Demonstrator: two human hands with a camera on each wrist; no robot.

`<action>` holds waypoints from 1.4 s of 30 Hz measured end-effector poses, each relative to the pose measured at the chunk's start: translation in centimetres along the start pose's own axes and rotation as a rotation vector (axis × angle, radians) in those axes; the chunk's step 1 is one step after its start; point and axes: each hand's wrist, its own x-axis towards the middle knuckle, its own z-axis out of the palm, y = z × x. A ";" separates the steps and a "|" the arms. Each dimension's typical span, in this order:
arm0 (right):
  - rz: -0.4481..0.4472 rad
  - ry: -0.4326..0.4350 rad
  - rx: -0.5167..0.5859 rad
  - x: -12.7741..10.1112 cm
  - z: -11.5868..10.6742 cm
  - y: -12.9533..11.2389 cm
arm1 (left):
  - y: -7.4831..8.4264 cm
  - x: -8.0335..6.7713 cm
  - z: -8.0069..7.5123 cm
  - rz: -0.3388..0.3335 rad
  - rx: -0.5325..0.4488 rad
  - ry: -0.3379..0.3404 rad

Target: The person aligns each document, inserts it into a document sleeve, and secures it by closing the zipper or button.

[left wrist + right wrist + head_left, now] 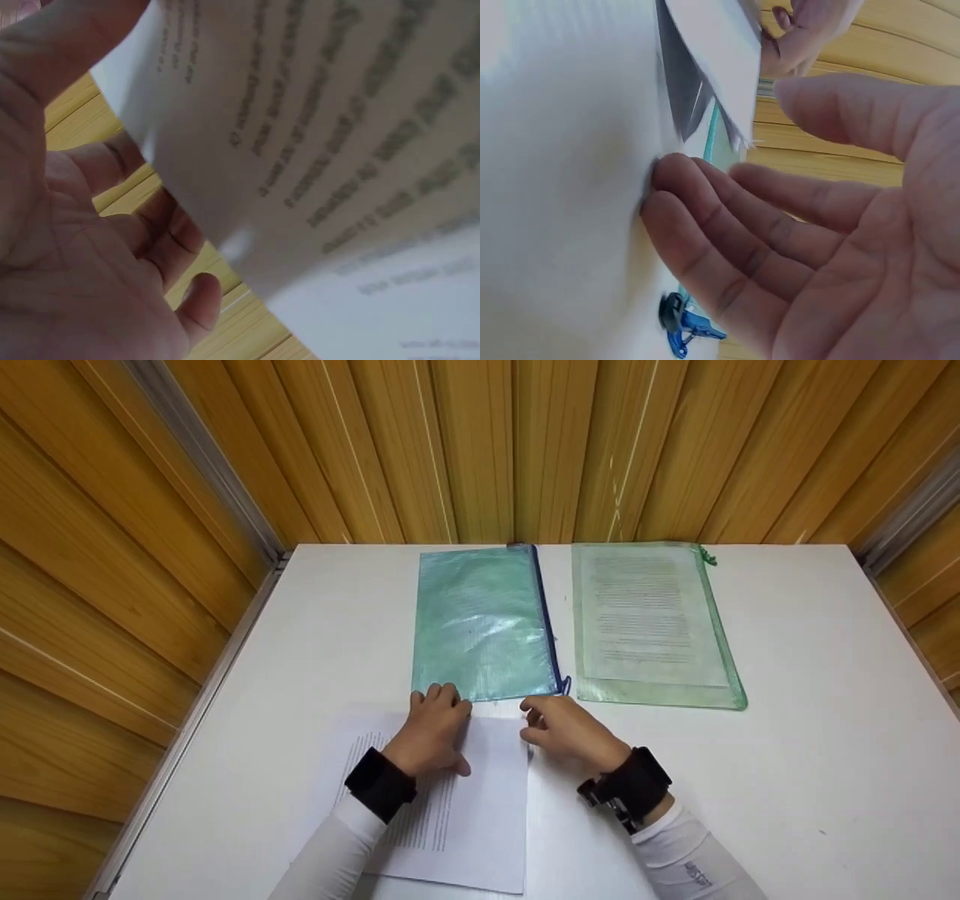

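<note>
A sheet of printed paper (465, 810) lies on the white table (810, 735) in front of me. My left hand (435, 731) is at its far edge. In the left wrist view the paper (337, 150) lifts and curves past my left hand (97, 255), thumb on the printed side and fingers behind it. My right hand (566, 727) is by the sheet's far right corner, holding nothing. Close up, my right hand (795, 247) has loosely bent fingers, their tips on the white surface below the raised paper corner (720, 67).
Two green zip pouches lie beyond the hands: the left pouch (484, 622) with a blue zipper, its blue pull (682, 330) near my right fingers, and the right pouch (652, 622) holding a printed sheet. Wooden walls (480, 442) close in the table.
</note>
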 end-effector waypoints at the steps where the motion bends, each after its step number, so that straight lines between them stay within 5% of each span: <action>1: 0.007 -0.006 0.016 0.0 0.0 0.0 | 0.1 0.0 0.1 0.006 0.008 0.008; 15: 0.100 0.060 0.132 0.3 -0.6 0.4 | 1.1 0.5 0.6 0.107 0.062 0.122; 28: -0.030 0.022 0.063 0.2 -1.4 1.4 | 2.1 1.6 1.3 0.217 0.111 0.312; 35: 0.020 0.080 0.071 -0.2 -2.9 1.8 | 2.8 2.2 1.0 0.159 0.126 0.424; 42: 0.150 0.105 0.270 -0.8 -4.6 2.5 | 4.5 3.3 0.4 0.085 0.113 0.551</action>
